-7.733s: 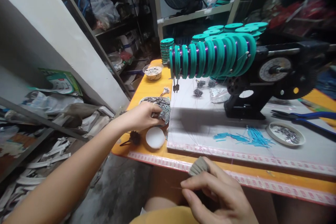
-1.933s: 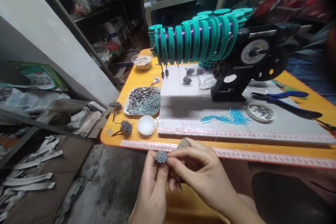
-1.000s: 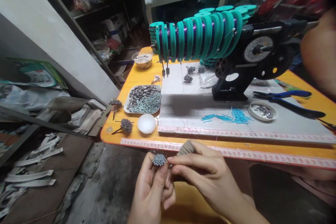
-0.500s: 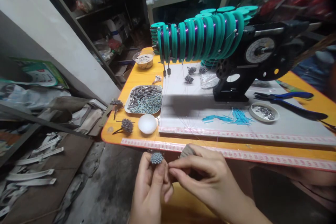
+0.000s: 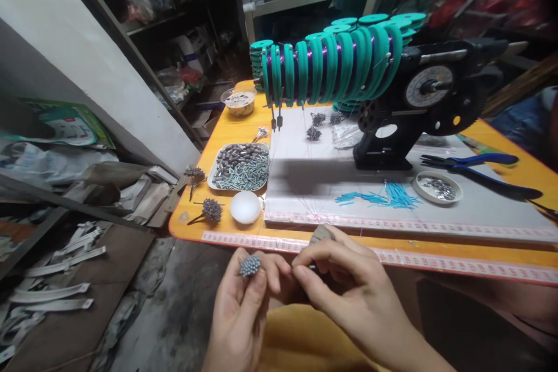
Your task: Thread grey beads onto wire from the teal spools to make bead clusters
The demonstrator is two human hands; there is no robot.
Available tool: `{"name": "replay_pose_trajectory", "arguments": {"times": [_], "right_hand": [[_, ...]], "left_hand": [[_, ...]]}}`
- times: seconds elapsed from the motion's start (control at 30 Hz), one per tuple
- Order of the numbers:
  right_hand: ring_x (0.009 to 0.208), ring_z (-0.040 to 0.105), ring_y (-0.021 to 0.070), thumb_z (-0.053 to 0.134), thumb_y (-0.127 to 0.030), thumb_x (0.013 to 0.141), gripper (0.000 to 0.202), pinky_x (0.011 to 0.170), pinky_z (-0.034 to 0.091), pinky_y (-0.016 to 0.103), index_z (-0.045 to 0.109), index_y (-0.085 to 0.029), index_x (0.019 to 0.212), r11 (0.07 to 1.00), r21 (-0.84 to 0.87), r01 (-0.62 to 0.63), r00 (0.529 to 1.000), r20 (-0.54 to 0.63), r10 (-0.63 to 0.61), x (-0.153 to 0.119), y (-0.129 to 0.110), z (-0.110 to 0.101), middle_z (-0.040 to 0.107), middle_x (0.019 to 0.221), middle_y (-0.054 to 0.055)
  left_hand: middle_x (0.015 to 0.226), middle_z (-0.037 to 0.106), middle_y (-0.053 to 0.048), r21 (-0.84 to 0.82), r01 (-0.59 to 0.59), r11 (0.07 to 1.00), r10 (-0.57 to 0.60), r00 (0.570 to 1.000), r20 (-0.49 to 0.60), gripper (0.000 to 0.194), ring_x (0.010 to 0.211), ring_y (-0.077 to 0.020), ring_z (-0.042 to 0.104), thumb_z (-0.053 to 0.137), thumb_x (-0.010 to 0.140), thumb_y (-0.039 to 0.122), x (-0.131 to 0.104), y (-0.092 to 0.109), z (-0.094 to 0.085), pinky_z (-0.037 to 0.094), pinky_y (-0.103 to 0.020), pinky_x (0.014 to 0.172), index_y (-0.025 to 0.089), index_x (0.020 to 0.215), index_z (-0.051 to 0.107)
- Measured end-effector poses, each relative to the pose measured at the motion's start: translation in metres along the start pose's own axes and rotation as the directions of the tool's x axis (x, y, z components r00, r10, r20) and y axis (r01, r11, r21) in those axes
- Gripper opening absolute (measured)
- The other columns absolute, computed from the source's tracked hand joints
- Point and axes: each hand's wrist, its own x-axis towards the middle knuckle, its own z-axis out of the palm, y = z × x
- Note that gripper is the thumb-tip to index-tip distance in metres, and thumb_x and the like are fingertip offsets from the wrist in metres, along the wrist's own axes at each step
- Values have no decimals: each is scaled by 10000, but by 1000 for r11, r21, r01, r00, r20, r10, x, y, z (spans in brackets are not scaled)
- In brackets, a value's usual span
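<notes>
My left hand (image 5: 242, 296) pinches a small cluster of grey-blue bead-like tips (image 5: 250, 266) between thumb and bent fingers, below the table's front edge. To its right, my right hand (image 5: 349, 285) has thumb and forefinger pressed together; whatever lies between them is too fine to make out. A grey wrap (image 5: 321, 234) covers one of its fingertips. Fine threads run from under the row of green spools (image 5: 331, 67) down toward my hands. Darker clusters with stems (image 5: 211, 211) lie on the table's left side, near a white rounded dish (image 5: 244, 207).
A tray (image 5: 211, 177) of grey and bluish pieces sits on the yellow table (image 5: 192, 226). A black stand (image 5: 383, 142) carries the spools. Turquoise sticks (image 5: 392, 195), a dish (image 5: 455, 197) of metal bits and pliers (image 5: 483, 165) lie to the right. A measuring tape (image 5: 414, 260) lines the front edge.
My left hand has moved slightly left and down with the bead cluster, which has tilted. My right hand has shifted a little right, widening the gap between the hands.
</notes>
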Motion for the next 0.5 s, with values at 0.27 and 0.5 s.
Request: {"name": "replay_pose_trajectory", "arguments": {"times": [0.27,0.5], "right_hand": [[738,543,-118,542,-397,930,393,622,441,-119,728,-53,959,931,292,-219,968,182,171,2,2,13,526,879,53],[699,614,20,502,-610,906,668,653,557,35,550,42,1038,727,475,-497,829,507,236,6,2,14,505,954,83]], "left_hand": [[565,316,89,-53,172,984,-167,982,93,521,462,40,357,563,822,577,5,-26,0,319,-83,468,208,1040,267],[652,385,53,280,236,930,-188,964,-189,645,589,62,395,552,750,713,-4,-5,17,357,-73,599,134,827,277]]}}
